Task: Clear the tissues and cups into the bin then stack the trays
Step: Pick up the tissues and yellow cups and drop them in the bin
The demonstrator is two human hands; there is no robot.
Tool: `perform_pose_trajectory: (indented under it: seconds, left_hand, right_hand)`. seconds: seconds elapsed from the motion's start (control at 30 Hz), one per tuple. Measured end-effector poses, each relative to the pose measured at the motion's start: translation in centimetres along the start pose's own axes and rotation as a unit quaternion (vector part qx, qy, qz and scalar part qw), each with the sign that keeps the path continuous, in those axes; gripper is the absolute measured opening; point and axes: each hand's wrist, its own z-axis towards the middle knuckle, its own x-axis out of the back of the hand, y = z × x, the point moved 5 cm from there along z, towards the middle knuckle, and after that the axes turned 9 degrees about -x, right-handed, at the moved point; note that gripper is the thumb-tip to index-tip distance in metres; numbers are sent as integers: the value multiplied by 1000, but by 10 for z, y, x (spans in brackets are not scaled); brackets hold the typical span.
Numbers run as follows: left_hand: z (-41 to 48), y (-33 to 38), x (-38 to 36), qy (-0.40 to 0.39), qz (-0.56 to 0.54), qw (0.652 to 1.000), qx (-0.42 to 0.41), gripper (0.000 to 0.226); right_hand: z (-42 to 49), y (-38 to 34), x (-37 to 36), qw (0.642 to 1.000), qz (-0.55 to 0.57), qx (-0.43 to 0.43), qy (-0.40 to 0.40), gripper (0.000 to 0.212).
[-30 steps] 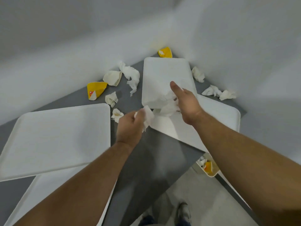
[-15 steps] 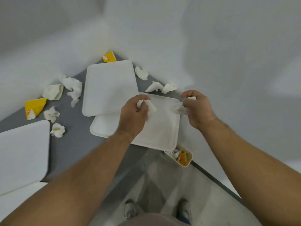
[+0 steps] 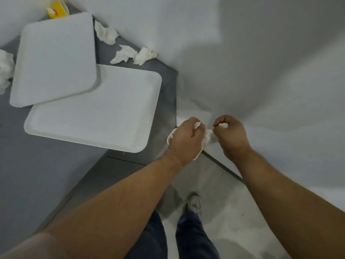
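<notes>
My left hand [image 3: 184, 141] is closed around a crumpled white tissue [image 3: 206, 137], right over the small cream bin [image 3: 169, 137], which it mostly hides. Just to its right, my right hand [image 3: 232, 136] pinches another scrap of white tissue [image 3: 223, 125]. Two white trays lie on the grey table: the near tray [image 3: 97, 111] juts past the table's edge, and the far tray [image 3: 54, 58] overlaps its back corner. Loose tissues [image 3: 133, 55] sit by the wall beyond the trays. A yellow cup [image 3: 57, 10] lies at the top left corner.
The grey table [image 3: 37, 174] ends at a corner beside the bin. White walls close in behind and to the right. More tissue [image 3: 5, 70] lies at the left edge. My legs and shoes [image 3: 193, 204] stand on the pale floor below.
Both hands have carried their tissues from above the near tray off the table's corner to the bin. The view has swung right and down, so the trays now sit upper left.
</notes>
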Motion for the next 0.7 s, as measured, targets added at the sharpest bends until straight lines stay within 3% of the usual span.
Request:
perform_pose_trajectory:
  seconds: [0.1, 0.2, 0.37, 0.47, 0.57, 0.7]
  left_hand:
    - [4, -74, -24, 7, -42, 995, 92, 14]
    - [14, -154, -41, 24, -9, 988, 150, 6]
    - [42, -282, -62, 17, 24, 979, 204, 16]
    - [61, -346, -72, 15, 84, 967, 241, 27]
    - [83, -393, -81, 6, 113, 959, 260, 48]
    - [103, -441, -97, 20, 83, 959, 272, 50]
  right_hand:
    - [32, 61, -16, 998, -57, -11, 11, 16]
    - [71, 129, -40, 995, -88, -42, -1, 17]
    - [137, 221, -81, 992, -120, -42, 11, 12]
    - [170, 268, -102, 995, -76, -66, -4, 4]
    - [201, 305, -122, 994, -76, -70, -22, 12]
    - [240, 344, -146, 983, -170, -58, -28, 27]
